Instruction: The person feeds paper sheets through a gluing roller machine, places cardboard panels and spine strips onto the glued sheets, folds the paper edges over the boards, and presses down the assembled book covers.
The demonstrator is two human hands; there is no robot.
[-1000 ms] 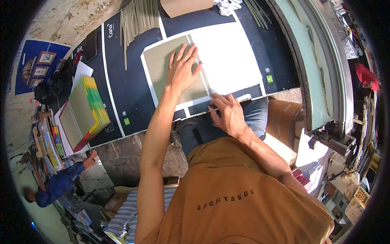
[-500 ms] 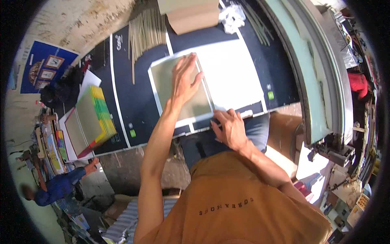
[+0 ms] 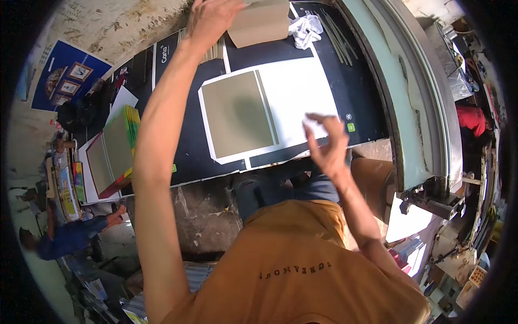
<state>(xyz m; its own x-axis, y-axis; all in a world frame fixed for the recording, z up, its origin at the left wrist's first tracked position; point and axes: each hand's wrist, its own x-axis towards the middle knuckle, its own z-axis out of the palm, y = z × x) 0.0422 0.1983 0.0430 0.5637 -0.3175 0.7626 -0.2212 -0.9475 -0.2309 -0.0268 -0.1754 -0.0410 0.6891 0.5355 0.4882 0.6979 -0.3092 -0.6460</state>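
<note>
A grey-brown board [image 3: 237,116] lies on the left part of a white sheet [image 3: 297,89], with a narrow strip [image 3: 266,108] of the same board along its right side. My left hand [image 3: 213,21] reaches to the back of the table, its fingers apart beside a stack of brown boards [image 3: 260,24]. The top of the picture cuts off some of its fingertips. Over the near right part of the sheet hovers my right hand [image 3: 330,143], fingers loosely bent and thumb apart, slightly blurred, with nothing visible in it.
Thin board strips [image 3: 215,53] lie behind the sheet, partly covered by my left arm. A crumpled white cloth [image 3: 306,31] and more strips [image 3: 337,38] are at the back right. Yellow-green covers [image 3: 129,129] are stacked left. A green metal machine [image 3: 402,97] borders the right. Another person [image 3: 70,237] sits far left.
My left hand has left the board and moved up to the back stack. My right hand has risen from the table's front edge and moved right, over the sheet.
</note>
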